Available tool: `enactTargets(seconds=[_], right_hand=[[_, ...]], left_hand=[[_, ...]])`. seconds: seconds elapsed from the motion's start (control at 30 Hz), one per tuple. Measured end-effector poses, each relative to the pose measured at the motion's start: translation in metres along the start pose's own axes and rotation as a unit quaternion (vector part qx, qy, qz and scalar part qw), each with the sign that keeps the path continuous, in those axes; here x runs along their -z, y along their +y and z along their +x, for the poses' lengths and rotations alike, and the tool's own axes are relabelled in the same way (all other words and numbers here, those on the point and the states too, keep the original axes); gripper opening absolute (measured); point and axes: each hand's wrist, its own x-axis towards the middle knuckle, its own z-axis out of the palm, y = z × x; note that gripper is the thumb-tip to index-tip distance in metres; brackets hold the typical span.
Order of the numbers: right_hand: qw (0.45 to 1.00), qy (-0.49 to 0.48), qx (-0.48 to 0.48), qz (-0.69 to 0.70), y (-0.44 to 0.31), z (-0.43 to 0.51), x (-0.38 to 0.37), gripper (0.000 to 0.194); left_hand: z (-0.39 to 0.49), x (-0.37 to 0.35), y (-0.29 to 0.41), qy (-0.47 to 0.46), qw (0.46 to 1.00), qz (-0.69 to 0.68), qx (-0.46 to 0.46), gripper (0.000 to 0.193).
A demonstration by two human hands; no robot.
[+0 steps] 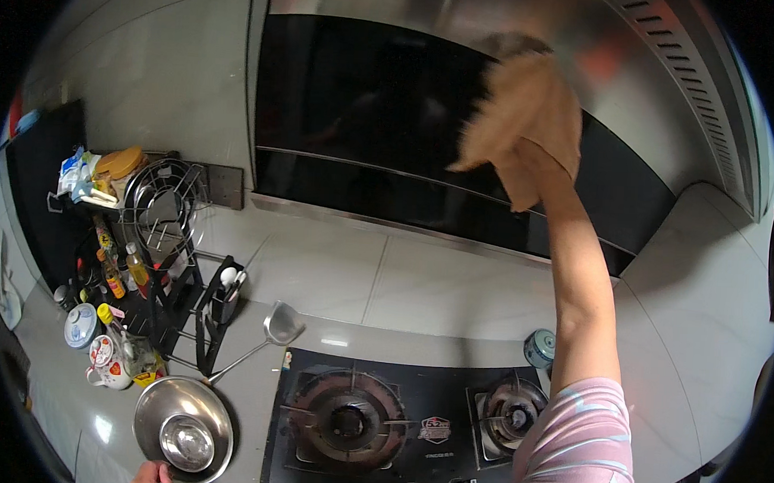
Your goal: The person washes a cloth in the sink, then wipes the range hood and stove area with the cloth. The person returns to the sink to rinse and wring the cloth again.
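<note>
My right hand (536, 164) is raised at the range hood, holding a brown cloth (529, 112) against the hood's black glass panel (367, 98) and steel edge. The cloth is blurred and covers most of the fingers. At the bottom left, my left hand (152, 476), only partly in view, is at the near rim of a large stainless steel bowl (153, 412). A smaller metal bowl (187, 441) sits inside it. Whether the left fingers grip the rim cannot be told.
Below the hood is a black two-burner gas stove (436, 386). A metal wok spatula (246, 358) lies left of it, near a black rack (195, 324) with bottles and pot lids. A white teapot (111, 365) stands by the bowl, and a teal jar (540, 347) behind the right burner.
</note>
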Motion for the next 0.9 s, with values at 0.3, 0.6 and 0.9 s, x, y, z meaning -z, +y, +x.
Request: enactTargets(seconds=[0.3, 0.6, 0.9], right_hand=[[0.957, -0.103, -0.125, -0.239, 0.031, -0.051, 0.014, 0.027], [0.982, 0.07, 0.144, 0.098, -0.08, -0.015, -0.037, 0.025], [0.998, -0.008, 0.047, -0.029, 0.159, -0.101, 0.002, 0.032]], left_hand=[[-0.021, 0.025, 0.033, -0.021, 0.999, 0.009, 0.046, 0.021], [-0.016, 0.013, 0.111, -0.059, 0.995, 0.07, -0.029, 0.026], [-0.018, -0.045, 0.175, -0.041, 0.988, -0.01, -0.152, 0.02]])
